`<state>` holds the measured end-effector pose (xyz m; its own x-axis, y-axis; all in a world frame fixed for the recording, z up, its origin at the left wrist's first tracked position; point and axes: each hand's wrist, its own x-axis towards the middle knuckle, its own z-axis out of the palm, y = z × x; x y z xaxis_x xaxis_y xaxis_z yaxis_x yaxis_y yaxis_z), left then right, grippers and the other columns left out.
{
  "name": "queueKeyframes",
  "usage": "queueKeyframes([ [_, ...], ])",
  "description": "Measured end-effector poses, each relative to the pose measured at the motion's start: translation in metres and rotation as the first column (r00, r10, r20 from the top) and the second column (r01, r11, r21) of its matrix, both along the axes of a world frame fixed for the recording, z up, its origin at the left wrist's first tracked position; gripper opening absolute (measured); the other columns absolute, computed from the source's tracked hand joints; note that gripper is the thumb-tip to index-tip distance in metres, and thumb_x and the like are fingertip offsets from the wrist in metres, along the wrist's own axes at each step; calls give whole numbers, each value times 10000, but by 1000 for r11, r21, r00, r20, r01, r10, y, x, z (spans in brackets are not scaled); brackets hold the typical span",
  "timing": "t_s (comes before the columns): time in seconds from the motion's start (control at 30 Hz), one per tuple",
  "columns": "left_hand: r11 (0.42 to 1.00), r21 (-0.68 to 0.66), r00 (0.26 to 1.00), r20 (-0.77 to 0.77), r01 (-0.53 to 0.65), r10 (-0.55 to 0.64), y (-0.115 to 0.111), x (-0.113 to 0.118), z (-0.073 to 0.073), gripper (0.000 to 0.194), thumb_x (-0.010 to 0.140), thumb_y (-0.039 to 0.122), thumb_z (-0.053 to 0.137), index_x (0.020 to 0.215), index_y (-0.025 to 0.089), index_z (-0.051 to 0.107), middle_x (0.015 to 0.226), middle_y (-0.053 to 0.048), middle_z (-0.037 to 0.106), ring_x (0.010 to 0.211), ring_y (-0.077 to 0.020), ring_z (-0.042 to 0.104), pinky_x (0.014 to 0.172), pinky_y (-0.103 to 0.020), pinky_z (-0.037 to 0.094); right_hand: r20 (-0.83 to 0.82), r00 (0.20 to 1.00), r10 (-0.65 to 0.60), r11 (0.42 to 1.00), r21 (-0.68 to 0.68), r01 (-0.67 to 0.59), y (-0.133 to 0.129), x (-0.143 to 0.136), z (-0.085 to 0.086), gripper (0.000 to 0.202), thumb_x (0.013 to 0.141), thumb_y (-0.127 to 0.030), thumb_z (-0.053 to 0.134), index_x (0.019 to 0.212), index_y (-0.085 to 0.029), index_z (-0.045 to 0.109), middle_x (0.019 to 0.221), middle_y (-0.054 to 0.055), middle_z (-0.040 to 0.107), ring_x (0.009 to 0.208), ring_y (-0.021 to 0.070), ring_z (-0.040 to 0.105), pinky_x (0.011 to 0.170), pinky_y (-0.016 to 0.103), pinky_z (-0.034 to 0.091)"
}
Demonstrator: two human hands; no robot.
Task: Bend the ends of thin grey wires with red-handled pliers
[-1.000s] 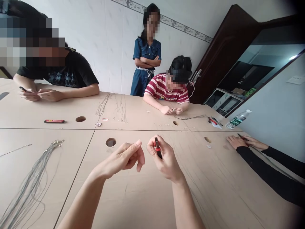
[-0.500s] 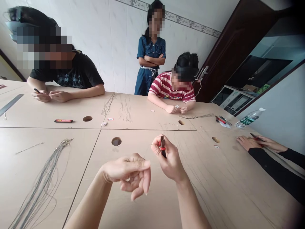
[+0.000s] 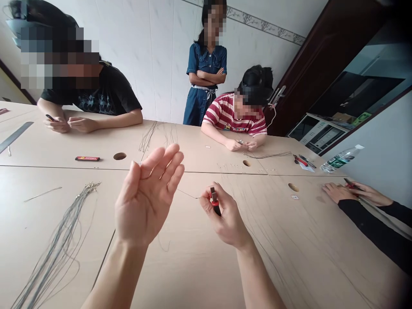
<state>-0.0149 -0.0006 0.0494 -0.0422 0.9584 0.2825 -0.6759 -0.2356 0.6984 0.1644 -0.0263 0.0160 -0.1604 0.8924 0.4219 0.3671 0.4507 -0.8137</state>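
My left hand (image 3: 148,197) is raised with the palm up and the fingers stretched out; nothing lies in it. My right hand (image 3: 222,214) is closed around a pair of pliers (image 3: 213,198) with dark jaws and red on the handles. Between its thumb and forefinger comes a thin wire (image 3: 187,194), which runs left toward my left hand. A faint curl of it shows lower down, over the table (image 3: 180,266). On the left lies a bundle of grey wires (image 3: 64,231), with small metal ends gathered at its far tip.
Several loose wires (image 3: 273,257) lie on the right. Round holes (image 3: 120,156) pierce the table. A red box cutter (image 3: 87,159) and a water bottle (image 3: 343,159) lie farther off. Two co-workers sit opposite, another person stands behind, and a co-worker's hands (image 3: 337,192) are at the right.
My left hand has turned from a loosely curled pose to an open, upturned palm and risen up and left. My right hand has shifted slightly left, still holding the pliers.
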Motion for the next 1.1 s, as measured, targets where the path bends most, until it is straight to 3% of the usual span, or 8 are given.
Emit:
queueKeyframes([
  [0.1, 999, 18, 996, -81, 27, -25, 1, 13, 0, 418, 1018, 436, 379, 1074, 262, 755, 1325, -19, 655, 1312, -231, 532, 1107, -368, 447, -6, 1000, 10, 1000, 17, -10, 0, -1, 1, 156, 954, -198, 491, 810, -227, 438, 775, -13, 460, 734, 148, 446, 675, 285, 363],
  [0.3, 999, -19, 933, -358, 41, -45, -1, 22, -15, 363, 1005, 413, 452, 1083, 203, 738, 1347, -56, 635, 1316, -238, 517, 1120, -363, 416, -32, 999, -44, 999, -3, 43, 6, 3, -5, 169, 969, -233, 491, 807, -221, 442, 755, -16, 445, 709, 142, 428, 669, 287, 364],
  [0.4, 999, -5, 789, -613, 43, -38, -3, 20, -18, 368, 997, 446, 453, 1137, 226, 713, 1373, -46, 613, 1284, -228, 542, 1094, -344, 428, -28, 998, -62, 998, -8, 62, 10, 5, -9, 180, 976, -256, 484, 805, -222, 440, 745, -17, 436, 700, 143, 420, 661, 288, 365],
  [0.53, 994, 83, 489, -871, 74, 36, -6, 14, -15, 379, 1003, 431, 420, 1142, 224, 706, 1317, -62, 630, 1216, -222, 574, 1012, -312, 457, -1, 996, -95, 995, 10, 95, 11, 4, -11, 167, 974, -268, 493, 818, -222, 452, 747, -16, 443, 706, 146, 427, 662, 292, 365],
  [0.67, 988, 8, 325, -945, 152, -42, -5, 7, -14, 353, 980, 428, 450, 1153, 237, 691, 797, -19, 658, 709, -151, 596, 617, -238, 477, -15, 998, -69, 998, -1, 69, 10, 6, -9, 162, 971, -238, 497, 815, -220, 456, 742, -22, 440, 699, 139, 432, 648, 287, 355],
  [0.73, 989, -58, 363, -926, 135, -104, -3, 6, -16, 317, 939, 434, 511, 1034, 221, 725, 593, 32, 490, 502, -104, 410, 449, -215, 342, -39, 998, -45, 999, -19, 44, 9, 7, -8, 167, 970, -225, 499, 808, -217, 456, 749, -26, 432, 675, 126, 425, 624, 279, 342],
  [0.87, 987, -116, 497, -854, 113, -157, 1, 9, -18, 215, 842, 348, 611, 830, 175, 739, 526, 73, 255, 460, -72, 221, 411, -210, 208, -52, 999, 6, 1000, -29, -8, 7, 8, -4, 164, 970, -215, 506, 814, -218, 458, 754, -32, 421, 649, 113, 407, 597, 276, 317],
  [1.1, 967, -181, 569, -783, 178, -251, 6, 9, -17, 178, 790, 309, 641, 734, 172, 739, 550, 36, 375, 501, -77, 267, 448, -223, 212, -101, 989, 106, 991, -66, -113, 7, 11, -1, 174, 984, -232, 499, 813, -219, 463, 762, -28, 420, 653, 116, 382, 609, 288, 307],
])
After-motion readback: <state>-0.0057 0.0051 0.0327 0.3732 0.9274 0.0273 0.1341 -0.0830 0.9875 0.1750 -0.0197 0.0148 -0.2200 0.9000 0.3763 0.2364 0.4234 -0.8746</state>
